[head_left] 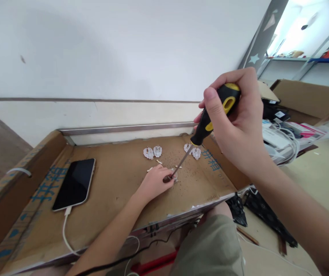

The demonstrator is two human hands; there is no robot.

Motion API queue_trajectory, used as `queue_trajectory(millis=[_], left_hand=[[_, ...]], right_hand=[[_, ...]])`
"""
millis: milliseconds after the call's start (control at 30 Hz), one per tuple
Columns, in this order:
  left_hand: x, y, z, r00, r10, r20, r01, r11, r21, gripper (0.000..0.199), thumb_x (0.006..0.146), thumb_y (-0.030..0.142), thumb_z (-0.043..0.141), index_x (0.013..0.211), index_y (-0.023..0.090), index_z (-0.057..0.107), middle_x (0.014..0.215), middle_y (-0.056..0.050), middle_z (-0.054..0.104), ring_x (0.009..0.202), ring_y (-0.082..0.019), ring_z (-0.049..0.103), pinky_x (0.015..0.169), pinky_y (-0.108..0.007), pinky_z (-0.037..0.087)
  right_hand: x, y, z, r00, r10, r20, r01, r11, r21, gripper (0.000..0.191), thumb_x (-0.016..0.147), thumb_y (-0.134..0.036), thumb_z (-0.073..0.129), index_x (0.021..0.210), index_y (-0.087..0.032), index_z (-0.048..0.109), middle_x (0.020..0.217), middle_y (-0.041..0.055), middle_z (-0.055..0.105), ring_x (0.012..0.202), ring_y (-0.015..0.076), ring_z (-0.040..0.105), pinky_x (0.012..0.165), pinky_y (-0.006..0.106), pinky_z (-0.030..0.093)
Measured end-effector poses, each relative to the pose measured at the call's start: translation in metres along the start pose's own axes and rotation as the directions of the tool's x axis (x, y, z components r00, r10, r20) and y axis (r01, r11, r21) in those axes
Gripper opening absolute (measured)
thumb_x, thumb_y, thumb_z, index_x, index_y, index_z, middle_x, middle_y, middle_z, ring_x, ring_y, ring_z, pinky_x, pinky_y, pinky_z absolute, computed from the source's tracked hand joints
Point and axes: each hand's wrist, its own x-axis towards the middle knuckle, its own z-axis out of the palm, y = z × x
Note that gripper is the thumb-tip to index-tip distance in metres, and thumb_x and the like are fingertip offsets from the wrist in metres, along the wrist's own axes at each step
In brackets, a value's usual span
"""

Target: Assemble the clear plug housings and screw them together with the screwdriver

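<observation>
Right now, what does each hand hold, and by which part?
The right hand holds a screwdriver by its black-and-yellow handle. The left hand seems to hold a white plug, but the place of the hold is hidden.

Screwdriver (183,161) tip hidden, plug (175,177) mostly covered by left hand (154,183), board (118,184) specks (178,163) too small to tell, cable (64,230) cut off below

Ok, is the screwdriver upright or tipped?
Tipped: the right hand grips the black-and-yellow screwdriver with its shaft slanting down toward the left hand.
</observation>
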Motion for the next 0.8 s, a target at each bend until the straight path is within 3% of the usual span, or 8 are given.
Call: queue_trajectory(millis=[300, 600, 800], left_hand=[[0.0008, -0.0023, 0.0025, 1.000, 0.008, 0.001, -0.008, 1.000, -0.021, 0.009, 0.081, 0.021, 0.056, 0.080, 0.021, 0.065, 0.075, 0.001, 0.067, 0.074, -0.016, 0.052, 0.069, -0.025, 0.039], [-0.0002, -0.0021, 0.0030, 1.000, 0.001, -0.002, -0.001, 1.000, -0.016, 0.008, 0.080, 0.021, 0.056, 0.080, 0.021, 0.065, 0.075, 0.002, 0.067, 0.075, -0.016, 0.052, 0.069, -0.025, 0.040], [0.0001, -0.0026, 0.0041, 1.000, 0.006, -0.009, -0.006, 1.000, -0.029, 0.009, 0.081, 0.022, 0.056, 0.079, 0.022, 0.065, 0.075, 0.002, 0.068, 0.075, -0.016, 0.052, 0.070, -0.025, 0.040]], right_hand=[[-0.0016, -0.0061, -0.0019, 0.998, 0.067, -0.014, -0.068, 0.996, -0.059, 0.015, 0.087, -0.039, 0.050, 0.093, -0.027, 0.044, 0.091, 0.0031, 0.053, 0.077, 0.0178, 0.057, 0.067, 0.035, 0.051], [-0.0006, -0.0068, -0.0007, 0.999, 0.049, -0.012, -0.049, 0.995, -0.083, 0.016, 0.087, -0.040, 0.049, 0.093, -0.026, 0.044, 0.090, 0.0032, 0.054, 0.078, 0.0180, 0.057, 0.070, 0.036, 0.050], [-0.0024, -0.0026, -0.0025, 0.998, 0.031, -0.055, -0.039, 0.986, -0.160, 0.017, 0.088, -0.040, 0.048, 0.092, -0.025, 0.042, 0.086, 0.0038, 0.052, 0.070, 0.0168, 0.055, 0.062, 0.033, 0.048]])
